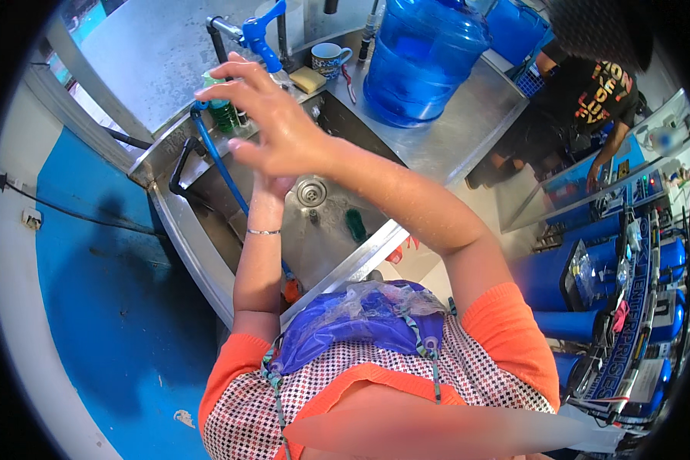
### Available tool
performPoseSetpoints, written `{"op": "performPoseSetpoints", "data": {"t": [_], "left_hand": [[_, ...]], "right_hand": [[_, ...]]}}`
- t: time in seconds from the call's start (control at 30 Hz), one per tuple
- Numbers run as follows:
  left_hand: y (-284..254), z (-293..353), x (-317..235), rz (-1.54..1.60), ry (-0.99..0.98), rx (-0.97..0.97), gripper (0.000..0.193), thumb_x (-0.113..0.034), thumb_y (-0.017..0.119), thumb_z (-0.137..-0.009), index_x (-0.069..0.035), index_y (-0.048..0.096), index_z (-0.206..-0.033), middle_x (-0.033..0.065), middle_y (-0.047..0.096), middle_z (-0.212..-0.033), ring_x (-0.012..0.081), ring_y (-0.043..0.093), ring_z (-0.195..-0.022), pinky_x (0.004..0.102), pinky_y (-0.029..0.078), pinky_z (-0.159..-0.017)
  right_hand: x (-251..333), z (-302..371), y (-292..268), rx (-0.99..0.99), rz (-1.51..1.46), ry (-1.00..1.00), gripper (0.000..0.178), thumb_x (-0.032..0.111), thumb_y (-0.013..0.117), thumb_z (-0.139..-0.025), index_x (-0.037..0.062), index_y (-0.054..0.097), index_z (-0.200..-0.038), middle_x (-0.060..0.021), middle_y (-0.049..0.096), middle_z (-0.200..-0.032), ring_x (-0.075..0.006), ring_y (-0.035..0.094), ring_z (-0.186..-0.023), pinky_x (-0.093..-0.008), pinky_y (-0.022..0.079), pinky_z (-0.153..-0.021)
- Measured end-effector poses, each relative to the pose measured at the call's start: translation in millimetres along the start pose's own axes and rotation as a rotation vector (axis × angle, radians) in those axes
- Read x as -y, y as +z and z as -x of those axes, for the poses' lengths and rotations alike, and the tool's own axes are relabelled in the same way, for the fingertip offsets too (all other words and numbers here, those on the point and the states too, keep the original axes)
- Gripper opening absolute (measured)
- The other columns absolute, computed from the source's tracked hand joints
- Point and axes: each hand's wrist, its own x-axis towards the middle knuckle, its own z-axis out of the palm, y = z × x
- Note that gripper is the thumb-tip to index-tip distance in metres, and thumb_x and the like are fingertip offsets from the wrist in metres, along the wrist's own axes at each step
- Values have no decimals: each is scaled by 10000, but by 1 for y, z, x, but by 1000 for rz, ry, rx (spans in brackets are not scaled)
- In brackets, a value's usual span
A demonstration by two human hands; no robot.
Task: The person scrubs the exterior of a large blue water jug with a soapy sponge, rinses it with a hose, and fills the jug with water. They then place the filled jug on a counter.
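Note:
My right hand [272, 115] is raised over the steel sink [326, 264], its fingers stretched out and apart with nothing held. It looks wet. Behind and below it my left hand [277, 182] shows only in part; its fingers are hidden, and a thin bracelet circles that wrist. Past my fingertips stands a tap with a blue handle [261, 34]. A green bottle [222, 115] is beside my right hand's fingers. A blue hose [222, 165] runs down into the sink. A dark green object [356, 226], perhaps a scrubber, lies on the sink floor near the drain [312, 192].
A large blue water jug [422, 65] stands on the steel counter [452, 126]. Beside it are a patterned mug [328, 60] and a yellow sponge [307, 80]. At the right another person [590, 100] reaches toward equipment. Blue cylinders [563, 326] line the right side; a blue wall [92, 291] is left.

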Motion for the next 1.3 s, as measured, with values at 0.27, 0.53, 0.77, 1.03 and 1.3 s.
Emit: {"op": "performPoseSetpoints", "data": {"t": [0.27, 0.53, 0.77, 1.03, 1.3], "left_hand": [[-38, 18, 10, 8, -12, -22, 449, -125, 354, -922, 165, 486, -1238, 309, 510, -1316, 437, 477, -1261, 477, 470, -1025], [-84, 56, 51, -1448, -220, -62, 476, -318, 572, -901, -13, 585, -1265, 161, 627, -1241, 311, 584, -1145, 416, 429, -987], [-122, 88, 51, -1891, -195, 223, 402, -287, 601, -898, -32, 625, -1209, 216, 630, -1187, 364, 570, -1154, 402, 430, -984], [-70, 87, 79, -2043, -121, 205, 385, -267, 588, -914, -33, 614, -1218, 218, 605, -1219, 367, 553, -1161, 407, 418, -995], [23, 76, 186, -2092, -14, 520, 378, -237, 576, -917, -61, 602, -1251, 196, 593, -1229, 337, 554, -1157, 386, 406, -1002]], "right_hand": [[-46, -29, -17, -393, -4, 495, 780, 143, 706, -669, 62, 409, -1386, -247, 395, -1362, -355, 534, -1069, -419, 476, -902], [-16, 72, -18, -114, -273, 210, 701, 198, 687, -723, 162, 466, -1387, -168, 417, -1281, -286, 529, -1068, -359, 485, -879], [8, 252, -47, 807, 408, 778, 615, 275, 712, -793, 270, 504, -1372, -228, 295, -1477, -461, 224, -1397, -642, 248, -1091], [69, 358, -110, 284, 464, 847, 502, 179, 691, -793, 193, 588, -1284, -209, 451, -1352, -369, 437, -1279, -568, 410, -991], [142, 456, -193, 358, 302, 1466, 507, 194, 694, -801, 156, 579, -1294, -192, 588, -1157, -363, 600, -1036, -445, 489, -907]]}}
